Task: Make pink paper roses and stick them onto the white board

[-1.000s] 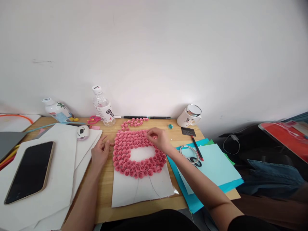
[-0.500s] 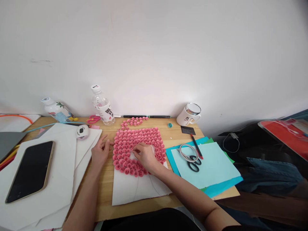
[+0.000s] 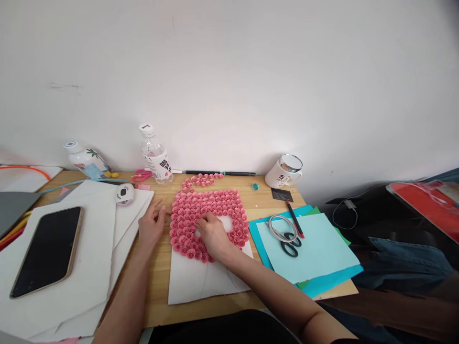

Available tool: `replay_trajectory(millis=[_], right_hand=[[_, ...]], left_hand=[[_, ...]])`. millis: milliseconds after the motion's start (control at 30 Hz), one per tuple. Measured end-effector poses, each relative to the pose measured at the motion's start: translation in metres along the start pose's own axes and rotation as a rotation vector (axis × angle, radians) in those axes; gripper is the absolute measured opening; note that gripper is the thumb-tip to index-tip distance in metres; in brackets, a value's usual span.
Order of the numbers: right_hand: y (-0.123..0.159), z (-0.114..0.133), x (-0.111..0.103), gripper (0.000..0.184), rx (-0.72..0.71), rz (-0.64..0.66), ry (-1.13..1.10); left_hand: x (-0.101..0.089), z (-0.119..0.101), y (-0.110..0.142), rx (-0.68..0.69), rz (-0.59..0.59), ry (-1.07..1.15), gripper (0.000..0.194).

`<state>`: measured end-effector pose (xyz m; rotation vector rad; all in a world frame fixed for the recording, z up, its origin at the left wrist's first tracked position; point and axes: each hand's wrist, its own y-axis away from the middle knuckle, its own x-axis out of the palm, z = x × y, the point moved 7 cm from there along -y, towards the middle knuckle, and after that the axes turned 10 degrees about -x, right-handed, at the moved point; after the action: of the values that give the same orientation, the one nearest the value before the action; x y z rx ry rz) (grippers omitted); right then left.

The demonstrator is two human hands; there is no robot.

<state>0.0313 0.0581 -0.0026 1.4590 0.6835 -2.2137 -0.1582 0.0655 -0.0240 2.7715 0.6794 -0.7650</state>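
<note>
A block of small pink paper roses (image 3: pixel 184 217) covers the upper part of a white sheet (image 3: pixel 186 286), with a bare white gap near its middle. My right hand (image 3: pixel 215 236) is over this gap, fingertips pinched together at its left side among the roses. Whatever is between those fingertips is hidden. At the left edge of the block, my left hand (image 3: pixel 152 224) rests on the wooden table, fingers loosely bent and apart, with nothing visible in it. Several loose paper roses (image 3: pixel 202 180) lie beyond the sheet.
Left: a phone (image 3: pixel 46 251) on white papers (image 3: pixel 93 267), a white tape-like roll (image 3: pixel 125 194), and a clear bottle (image 3: pixel 158 160). Right: black-handled scissors (image 3: pixel 291 244), a silvery ring (image 3: pixel 283 228) and a red-black pen (image 3: pixel 295 220) on blue papers (image 3: pixel 322 253). A mug (image 3: pixel 283 172) stands behind.
The view has shifted slightly. My right hand stays pinched over the gap, having shifted slightly, and more of the gap's right side shows. My left hand keeps its place beside the roses.
</note>
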Motion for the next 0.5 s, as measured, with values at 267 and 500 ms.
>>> replay_trajectory(millis=[267, 500], right_hand=[[-0.002, 0.004, -0.003, 0.02, 0.0, 0.067, 0.034], [0.001, -0.007, -0.003, 0.017, -0.028, -0.001, -0.063]], left_hand=[[0.0, 0.0, 0.0, 0.017, -0.009, -0.015, 0.055], [-0.001, -0.002, 0.0, 0.004, -0.003, -0.011, 0.055]])
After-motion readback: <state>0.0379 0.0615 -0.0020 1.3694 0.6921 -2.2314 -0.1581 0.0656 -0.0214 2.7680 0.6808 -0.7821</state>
